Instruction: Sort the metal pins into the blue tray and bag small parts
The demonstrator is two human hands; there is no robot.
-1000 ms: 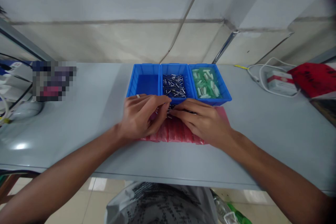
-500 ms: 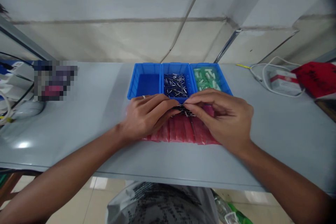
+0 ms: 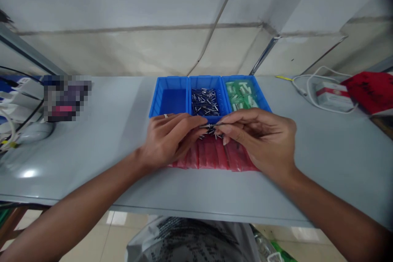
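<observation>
My left hand (image 3: 176, 137) and my right hand (image 3: 260, 135) meet fingertip to fingertip just in front of the blue bins. Between them is a thin metal pin (image 3: 210, 125), pinched at both ends. Under the fingertips lie more small metal pins (image 3: 218, 135), on a row of red plastic packets (image 3: 211, 153). Behind my hands, the middle blue bin (image 3: 225, 90) holds many metal pins, and the right bin (image 3: 262, 94) holds green bags with white pieces. Nothing shows inside the left bin (image 3: 155, 96).
At the right of the grey table (image 3: 322, 159) are a white box (image 3: 334, 96) with a cable and a red item (image 3: 371, 92). White devices with cables (image 3: 27, 94) and a grey mouse (image 3: 37, 131) sit at the left, beside a pixelated patch.
Both hands remain together in nearly the same place. My right fingers have shifted slightly, and the pin between the hands shows more clearly. The view has tilted a little.
</observation>
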